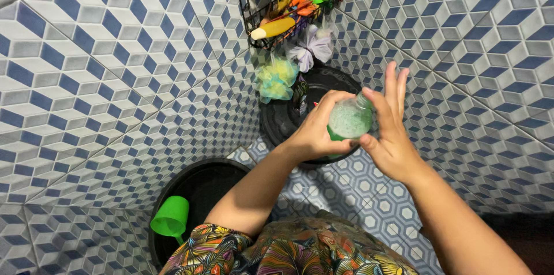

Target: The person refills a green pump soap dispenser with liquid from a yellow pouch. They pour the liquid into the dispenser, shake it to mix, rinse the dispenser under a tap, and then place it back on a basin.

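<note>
My left hand (320, 128) grips a small clear bottle (348, 122) with green liquid low down and foam above it, held up at mid-frame. My right hand (389, 128) rests against the bottle's right side near its top, fingers stretched upward and the palm pressed to the neck. The cap end is hidden behind my right hand.
Tiled walls meet in a corner. A black wire rack (288, 9) holds a yellow bottle and bright items; mesh sponges (277, 79) hang below it. A round black lid (283, 119) leans in the corner. A black tub (196, 188) with a green scoop (171, 217) stands lower left.
</note>
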